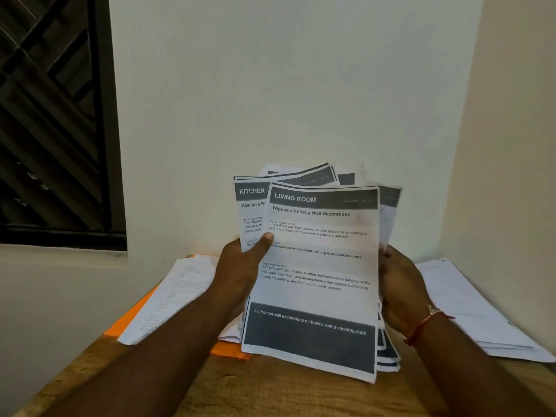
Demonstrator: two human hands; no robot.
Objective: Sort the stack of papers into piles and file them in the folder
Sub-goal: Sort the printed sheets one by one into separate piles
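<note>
Clamped by left hand (240, 272), thumb pressed on front LIVING ROOM sheet (314, 296), and by right hand (400, 284) curled round right edge: fanned stack of white printed sheets with dark grey header bands (319, 260), held upright above brown wooden table (270, 392). If grip is eased, splayed pages likely spilled onto white paper pile (180, 290) on flat orange folder (132, 320) or second pile (469, 305) at right, categories mixed.

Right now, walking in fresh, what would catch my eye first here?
A fanned stack of papers held upright in the middle by the left hand and right hand; the front sheet is headed LIVING ROOM, one behind KITCHEN. Below left, an orange folder lies on the wooden table under white sheets; another paper pile lies at the right.
</note>
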